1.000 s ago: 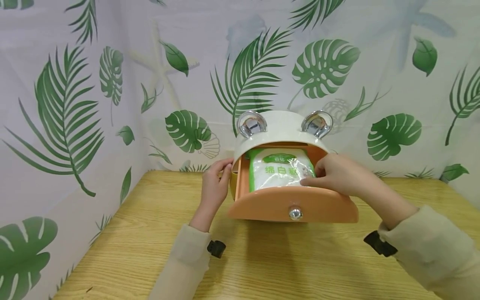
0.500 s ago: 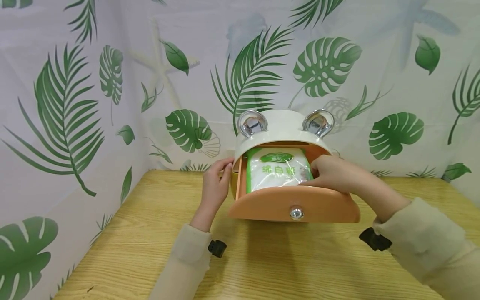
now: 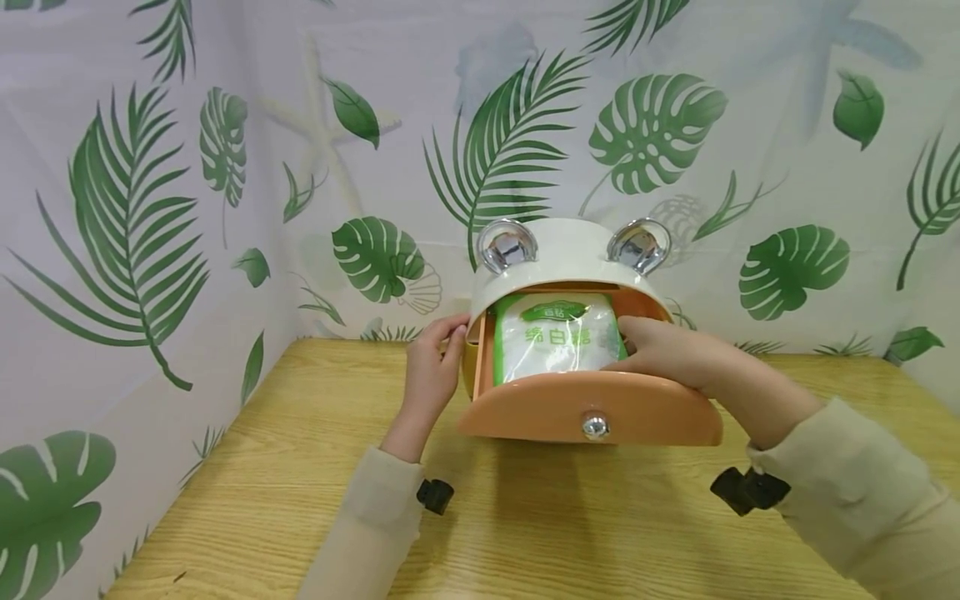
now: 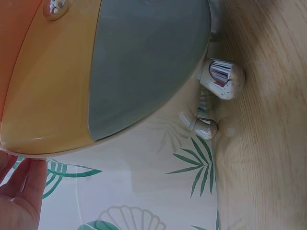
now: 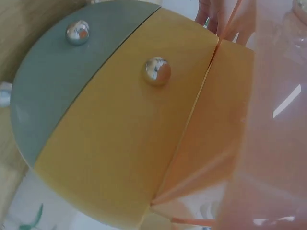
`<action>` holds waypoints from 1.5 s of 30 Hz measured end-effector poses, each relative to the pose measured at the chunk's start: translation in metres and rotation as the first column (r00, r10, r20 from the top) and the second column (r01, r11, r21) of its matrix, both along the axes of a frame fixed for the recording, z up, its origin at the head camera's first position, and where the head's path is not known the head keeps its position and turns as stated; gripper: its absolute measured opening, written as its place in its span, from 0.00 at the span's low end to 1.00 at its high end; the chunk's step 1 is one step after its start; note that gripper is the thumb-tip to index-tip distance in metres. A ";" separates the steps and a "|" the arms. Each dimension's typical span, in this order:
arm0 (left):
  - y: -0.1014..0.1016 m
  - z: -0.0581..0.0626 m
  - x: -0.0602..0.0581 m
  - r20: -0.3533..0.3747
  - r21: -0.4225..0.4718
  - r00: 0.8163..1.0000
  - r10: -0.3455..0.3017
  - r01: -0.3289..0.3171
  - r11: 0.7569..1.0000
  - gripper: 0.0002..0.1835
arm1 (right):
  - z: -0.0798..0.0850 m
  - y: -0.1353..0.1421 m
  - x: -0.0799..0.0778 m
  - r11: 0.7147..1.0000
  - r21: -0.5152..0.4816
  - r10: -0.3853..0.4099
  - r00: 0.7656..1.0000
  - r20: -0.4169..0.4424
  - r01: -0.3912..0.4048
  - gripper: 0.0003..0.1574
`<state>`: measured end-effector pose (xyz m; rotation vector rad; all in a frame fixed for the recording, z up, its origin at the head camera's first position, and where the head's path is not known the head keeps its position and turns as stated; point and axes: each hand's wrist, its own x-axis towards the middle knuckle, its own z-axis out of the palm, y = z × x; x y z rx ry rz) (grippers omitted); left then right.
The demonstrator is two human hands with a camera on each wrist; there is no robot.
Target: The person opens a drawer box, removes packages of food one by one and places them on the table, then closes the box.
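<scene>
A rounded storage box [image 3: 570, 250] with a white shell and shiny round ears stands on the table, its orange top drawer [image 3: 532, 412] pulled out. Inside the drawer lies a green-edged bag of white sugar [image 3: 547, 342]. My right hand [image 3: 671, 350] reaches over the drawer's right side and grips the bag at its right edge, thumb at the near corner; the other fingertips are hidden. Against the left side of the shell rest the fingers of my left hand [image 3: 431, 375], fairly straight; they also show at the shell's edge in the left wrist view.
Under the orange drawer, the wrist views show a yellow drawer [image 5: 129, 124] and a grey-green one [image 4: 144, 62], both closed. Small metal feet [image 4: 225, 79] hold the box up from the wooden table [image 3: 315, 500]. A leaf-print cloth [image 3: 375, 167] hangs behind and at the left.
The bag has shifted a little left in the drawer and lies flatter, its right green edge now showing. My right hand has moved slightly with it. My left hand keeps its place.
</scene>
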<state>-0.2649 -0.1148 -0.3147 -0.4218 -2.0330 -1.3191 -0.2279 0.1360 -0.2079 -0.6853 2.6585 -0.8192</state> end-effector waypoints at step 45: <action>0.000 0.000 0.000 -0.039 -0.009 0.999 0.008 -0.009 1.000 0.10 | -0.007 0.005 -0.009 0.628 -0.755 0.096 0.944 0.316 0.189 0.19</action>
